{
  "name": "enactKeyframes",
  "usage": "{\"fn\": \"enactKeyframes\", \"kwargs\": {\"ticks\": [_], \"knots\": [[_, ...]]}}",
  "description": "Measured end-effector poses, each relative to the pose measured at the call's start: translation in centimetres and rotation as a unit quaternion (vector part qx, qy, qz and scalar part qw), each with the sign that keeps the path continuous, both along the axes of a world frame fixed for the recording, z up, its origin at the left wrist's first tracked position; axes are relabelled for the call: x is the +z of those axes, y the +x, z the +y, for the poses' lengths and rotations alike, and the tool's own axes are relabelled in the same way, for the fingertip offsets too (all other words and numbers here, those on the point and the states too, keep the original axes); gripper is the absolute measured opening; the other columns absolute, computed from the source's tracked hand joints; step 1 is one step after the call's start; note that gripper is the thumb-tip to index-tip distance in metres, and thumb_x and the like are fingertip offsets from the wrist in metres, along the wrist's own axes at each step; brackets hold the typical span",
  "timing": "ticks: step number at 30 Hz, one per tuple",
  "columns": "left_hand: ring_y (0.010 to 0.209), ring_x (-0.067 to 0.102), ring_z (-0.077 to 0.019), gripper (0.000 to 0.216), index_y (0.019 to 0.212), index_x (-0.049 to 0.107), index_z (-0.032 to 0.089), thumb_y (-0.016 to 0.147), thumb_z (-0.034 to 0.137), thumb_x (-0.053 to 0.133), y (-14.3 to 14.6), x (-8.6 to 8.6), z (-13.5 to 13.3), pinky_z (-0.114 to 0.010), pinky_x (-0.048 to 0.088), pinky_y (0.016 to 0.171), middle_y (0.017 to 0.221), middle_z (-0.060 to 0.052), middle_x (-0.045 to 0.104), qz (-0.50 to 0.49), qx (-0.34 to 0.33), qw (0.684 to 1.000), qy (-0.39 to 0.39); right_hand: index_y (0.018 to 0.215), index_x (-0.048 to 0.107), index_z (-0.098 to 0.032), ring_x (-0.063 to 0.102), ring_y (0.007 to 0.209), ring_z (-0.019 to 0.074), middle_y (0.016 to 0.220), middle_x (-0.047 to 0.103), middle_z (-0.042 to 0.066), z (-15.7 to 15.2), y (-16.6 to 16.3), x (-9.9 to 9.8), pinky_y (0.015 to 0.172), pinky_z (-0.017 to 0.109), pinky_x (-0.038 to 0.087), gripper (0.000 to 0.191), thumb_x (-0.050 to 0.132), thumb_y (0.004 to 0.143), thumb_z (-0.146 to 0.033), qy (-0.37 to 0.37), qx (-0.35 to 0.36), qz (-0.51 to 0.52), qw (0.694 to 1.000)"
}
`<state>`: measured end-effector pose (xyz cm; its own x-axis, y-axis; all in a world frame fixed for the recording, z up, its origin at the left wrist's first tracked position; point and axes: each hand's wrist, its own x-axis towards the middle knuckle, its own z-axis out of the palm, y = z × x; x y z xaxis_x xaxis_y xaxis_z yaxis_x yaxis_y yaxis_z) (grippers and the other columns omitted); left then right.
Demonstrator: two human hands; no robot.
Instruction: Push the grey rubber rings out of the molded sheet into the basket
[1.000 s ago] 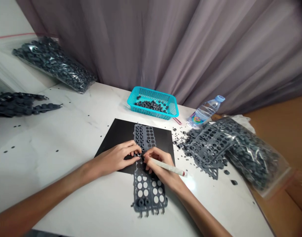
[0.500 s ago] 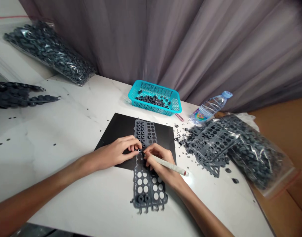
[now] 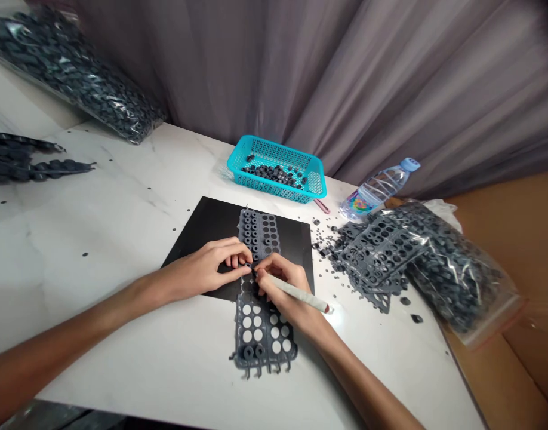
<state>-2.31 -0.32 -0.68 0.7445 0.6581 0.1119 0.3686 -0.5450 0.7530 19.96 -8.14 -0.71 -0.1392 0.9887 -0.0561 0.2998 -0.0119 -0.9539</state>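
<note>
A long grey rubber sheet [image 3: 260, 325] full of round holes and ring-shaped parts lies across a black mat [image 3: 202, 230] on the white table. My left hand [image 3: 211, 269] rests on the sheet's left side, fingertips pinched close on a small ring I can barely see. My right hand [image 3: 283, 289] grips a white stick tool [image 3: 301, 294] like a pen, its tip pressed at the sheet between both hands. The hands touch at the fingertips.
A teal basket [image 3: 316, 188] holding loose grey rings stands behind the mat. A water bottle [image 3: 376, 188] lies to its right. Punched sheets [image 3: 376, 251] and a clear bag of parts [image 3: 457, 280] fill the right side; another bag [image 3: 77, 83] and sheets [image 3: 18, 164] lie far left.
The hands stay at the same spot on the sheet, with small finger movements. The camera has shifted, so the whole scene slides slightly up and left in view.
</note>
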Motion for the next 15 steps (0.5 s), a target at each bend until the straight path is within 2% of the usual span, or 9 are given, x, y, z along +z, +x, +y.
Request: {"fn": "enactKeyframes", "kwargs": {"ticks": [4,5,7,9,10,12,15], "knots": [[0.107,0.068,-0.022,0.023,0.115,0.07,0.022,0.109,0.019,0.048,0.1,-0.1,-1.4,-0.038,0.053,0.099,0.115,-0.007,0.069,-0.021,-0.041,0.992,0.115,0.087,0.064,-0.02,0.057,0.062,0.012,0.072,0.064,-0.004,-0.1,-0.3,0.4,0.058,0.023,0.042,0.01,0.062,0.096,-0.023,0.034,-0.005,-0.038,0.999],[0.108,0.067,-0.0222,0.022,0.112,0.071,0.021,0.108,0.016,0.05,0.1,0.2,-1.6,-0.038,0.053,0.101,0.112,-0.007,0.07,-0.059,-0.021,0.989,0.137,0.084,0.063,-0.02,0.056,0.06,0.0115,0.07,0.063,-0.004,-0.2,-0.3,0.4,0.057,0.023,0.04,0.01,0.062,0.095,-0.021,0.039,-0.008,-0.046,0.998],[0.099,0.067,-0.0197,0.013,0.108,0.07,0.021,0.105,0.017,0.059,-0.1,1.2,-1.3,-0.035,0.053,0.096,0.105,-0.005,0.07,-0.17,0.087,0.973,0.126,0.082,0.062,-0.02,0.057,0.058,0.0112,0.067,0.062,-0.005,-0.3,-0.4,0.2,0.057,0.023,0.041,0.01,0.062,0.093,-0.019,0.027,-0.016,-0.038,0.999],[0.087,0.063,-0.0159,0.005,0.104,0.07,0.022,0.104,0.024,0.066,-0.5,2.5,-0.3,-0.03,0.053,0.084,0.098,-0.002,0.067,-0.295,0.22,0.93,0.03,0.084,0.061,-0.021,0.063,0.06,0.0123,0.068,0.065,-0.005,-0.3,-0.4,-0.2,0.057,0.022,0.044,0.008,0.062,0.091,-0.017,-0.008,-0.023,0.009,1.0],[0.085,0.061,-0.015,0.007,0.102,0.07,0.022,0.103,0.029,0.067,-0.7,3.0,0.3,-0.028,0.052,0.08,0.097,-0.002,0.066,-0.348,0.242,0.905,-0.037,0.086,0.061,-0.021,0.066,0.061,0.0129,0.072,0.067,-0.004,-0.3,-0.4,-0.4,0.055,0.021,0.045,0.006,0.062,0.091,-0.017,-0.024,-0.027,0.038,0.999],[0.088,0.059,-0.015,0.012,0.1,0.071,0.022,0.1,0.034,0.071,-0.8,3.4,1.3,-0.026,0.051,0.078,0.103,-0.003,0.065,-0.399,0.232,0.871,-0.168,0.092,0.063,-0.02,0.067,0.061,0.013,0.079,0.07,-0.001,-0.2,-0.3,-0.8,0.05,0.02,0.045,0.002,0.062,0.093,-0.019,-0.035,-0.044,0.088,0.995],[0.097,0.058,-0.0157,0.014,0.103,0.074,0.021,0.096,0.034,0.076,-0.3,2.8,1.4,-0.026,0.05,0.086,0.111,-0.005,0.065,-0.366,0.199,0.86,-0.293,0.098,0.065,-0.02,0.063,0.055,0.0119,0.08,0.07,0.0,0.0,-0.1,-1.0,0.042,0.019,0.043,0.01,0.063,0.099,-0.03,-0.011,-0.099,0.118,0.988]]}}
